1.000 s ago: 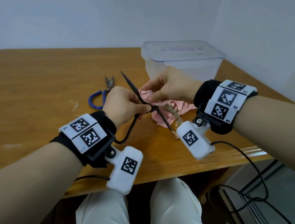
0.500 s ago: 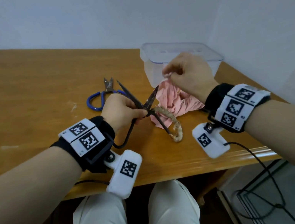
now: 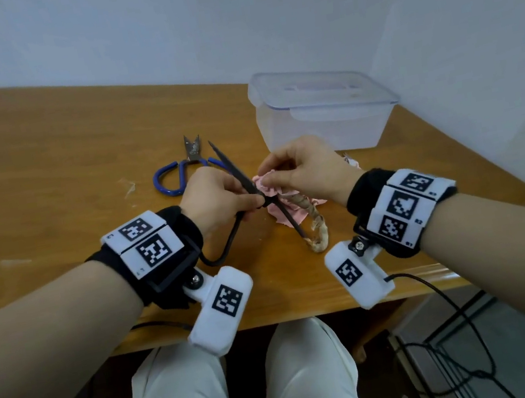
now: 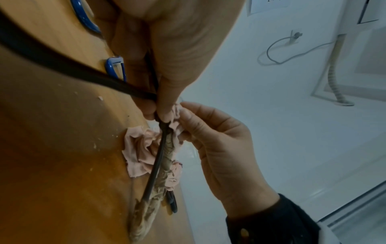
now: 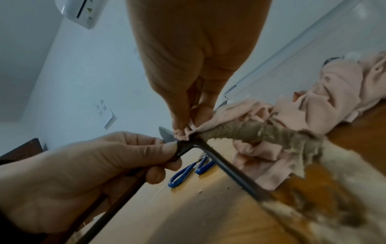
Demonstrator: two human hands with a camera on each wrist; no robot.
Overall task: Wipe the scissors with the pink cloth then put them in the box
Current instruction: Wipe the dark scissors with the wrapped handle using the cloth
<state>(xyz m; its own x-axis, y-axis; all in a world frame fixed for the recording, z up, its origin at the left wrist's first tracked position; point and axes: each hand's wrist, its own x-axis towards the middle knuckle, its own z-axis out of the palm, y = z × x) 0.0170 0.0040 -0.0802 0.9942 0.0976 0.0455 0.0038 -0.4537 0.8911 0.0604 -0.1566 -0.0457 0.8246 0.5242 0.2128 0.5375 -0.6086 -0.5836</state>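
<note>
Your left hand [image 3: 219, 195] gripped the black scissors [image 3: 236, 175] at the pivot, blades raised above the tabletop [image 3: 39, 159]. Your right hand [image 3: 301, 171] pinched the pink cloth [image 3: 292, 218] against the metal beside that pivot; the rest of the cloth trailed on the tabletop beneath. One scissor loop carried a wrapped, frayed binding. Wiping was judged in progress, not finished. The box [image 3: 319, 112] stood behind your hands with its lid on, so opening it and stowing the scissors remained. A blue-handled pair [image 3: 177, 175] lay untouched nearby.
</note>
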